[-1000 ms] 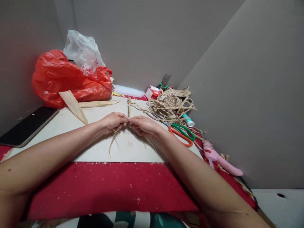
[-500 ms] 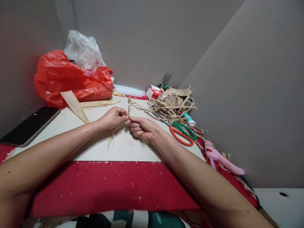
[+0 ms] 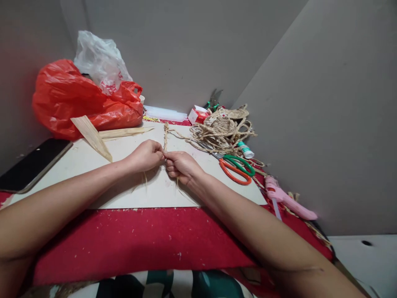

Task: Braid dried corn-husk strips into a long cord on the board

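Both hands pinch the braided straw cord [image 3: 165,138] over the white board: left hand [image 3: 145,155], right hand [image 3: 181,165]. Keeping fingertips close should hold the twist tight.

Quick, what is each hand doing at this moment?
Left hand: closed, pinching the braided cord at its near end.
Right hand: closed on the same cord, loose strands under it.

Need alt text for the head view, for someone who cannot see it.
Both hands, left hand and right hand, pinch a braided straw cord on a white board. Scissors and a twine heap lie to the right.
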Available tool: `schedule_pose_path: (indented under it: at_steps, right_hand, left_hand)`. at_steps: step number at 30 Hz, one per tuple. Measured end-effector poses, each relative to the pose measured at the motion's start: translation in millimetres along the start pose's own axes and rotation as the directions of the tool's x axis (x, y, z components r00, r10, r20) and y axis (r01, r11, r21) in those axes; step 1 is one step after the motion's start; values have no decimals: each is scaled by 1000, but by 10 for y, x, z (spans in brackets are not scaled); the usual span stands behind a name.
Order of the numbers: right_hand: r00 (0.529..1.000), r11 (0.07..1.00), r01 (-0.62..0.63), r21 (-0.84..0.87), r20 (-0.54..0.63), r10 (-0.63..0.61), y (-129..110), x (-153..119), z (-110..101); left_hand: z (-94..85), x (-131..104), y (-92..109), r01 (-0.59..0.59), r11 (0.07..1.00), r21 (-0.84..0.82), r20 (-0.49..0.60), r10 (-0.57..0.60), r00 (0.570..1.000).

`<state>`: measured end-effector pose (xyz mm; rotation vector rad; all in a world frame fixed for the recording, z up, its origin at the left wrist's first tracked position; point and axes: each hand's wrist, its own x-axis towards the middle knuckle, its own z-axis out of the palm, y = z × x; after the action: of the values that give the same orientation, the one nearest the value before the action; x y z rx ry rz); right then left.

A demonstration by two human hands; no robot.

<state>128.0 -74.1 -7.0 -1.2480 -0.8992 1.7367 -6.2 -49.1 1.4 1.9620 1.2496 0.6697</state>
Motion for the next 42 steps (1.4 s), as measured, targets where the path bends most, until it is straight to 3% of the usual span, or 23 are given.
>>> schedule_pose_path:
  at_steps: [3, 11, 16, 20, 22, 25, 27, 31, 33, 36, 39, 42]
  right_hand:
    - [999, 1000, 12, 11, -36, -12, 8, -3, 6]
    - [998, 995, -56, 88, 29, 53, 17, 25, -17]
    - [998, 993, -54, 102, -18, 56, -13, 37, -18]
    - [994, 989, -95, 110, 63, 89, -107, 48, -91]
    - [981, 985, -143, 97, 147, 128, -167, 50, -143]
    - [958, 982, -183, 46, 231, 168, -231, 58, -210]
    - [951, 983, -184, 10, 256, 175, -246, 73, -239]
    - [943, 985, -144, -99, 287, 167, -245, 110, -281]
    - [939, 979, -124, -160, 300, 168, -250, 122, -305]
    - [936, 969, -83, -234, 316, 157, -266, 128, -339]
    - [945, 947, -19, -322, 305, 123, -267, 124, -350]
    - [950, 916, 62, -395, 305, 67, -247, 120, -342]
  left_hand:
    - [46, -54, 49, -24, 999, 37, -57, 26, 998]
    - [129, -141, 102, -41, 999, -8, -81, 40, 996]
    - [129, -202, 196, -21, 1000, 20, -15, 21, 1000]
    - [-34, -162, 247, 83, 995, -54, 90, -77, 993]
    - [-130, -83, 196, 112, 987, -114, 45, -107, 993]
    - [-166, 48, 50, 84, 954, -289, -119, -123, 985]
    - [-104, 95, -29, 115, 885, -452, -53, -155, 986]
    - [36, 69, -49, 243, 749, -616, 255, -102, 961]
    - [48, 42, -27, 281, 775, -565, 296, -128, 947]
    - [19, 34, -25, 223, 885, -409, 197, -153, 968]
    - [0, 52, -62, 70, 967, -246, 95, -48, 994]
    - [-1, 63, -89, -4, 984, -180, 91, 21, 996]
